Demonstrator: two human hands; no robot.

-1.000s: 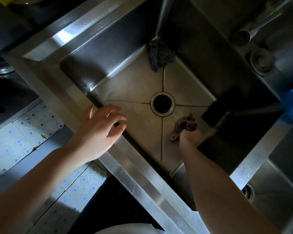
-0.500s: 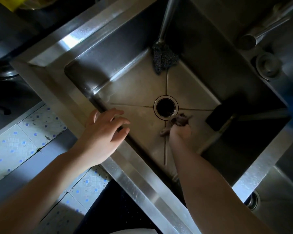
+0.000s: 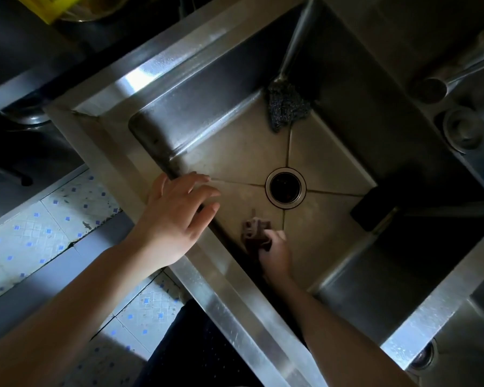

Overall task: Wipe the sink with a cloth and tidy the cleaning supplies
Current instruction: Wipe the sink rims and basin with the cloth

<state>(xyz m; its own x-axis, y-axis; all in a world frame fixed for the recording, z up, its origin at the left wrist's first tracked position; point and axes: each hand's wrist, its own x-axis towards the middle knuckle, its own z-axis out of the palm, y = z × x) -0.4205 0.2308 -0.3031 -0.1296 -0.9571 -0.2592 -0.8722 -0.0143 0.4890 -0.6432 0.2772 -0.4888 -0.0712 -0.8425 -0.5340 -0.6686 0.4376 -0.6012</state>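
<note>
Right hand (image 3: 274, 251) grips cloth (image 3: 256, 233) at drain's (image 3: 285, 187) seven o'clock, scrubbing; left hand (image 3: 176, 216), fingers relaxed, braces on sink (image 3: 224, 277) rim.

Sink (image 3: 221, 291) is showing silver-grey steel. Cloth (image 3: 256, 230) is reading dark brown. Scourer (image 3: 285, 110) is appearing speckled grey. Floor tiles (image 3: 39, 233) are showing white with blue squares.

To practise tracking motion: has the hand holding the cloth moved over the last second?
Yes. The right hand and cloth slid leftward across the sink floor, from lower right of the drain to its lower left.
</note>
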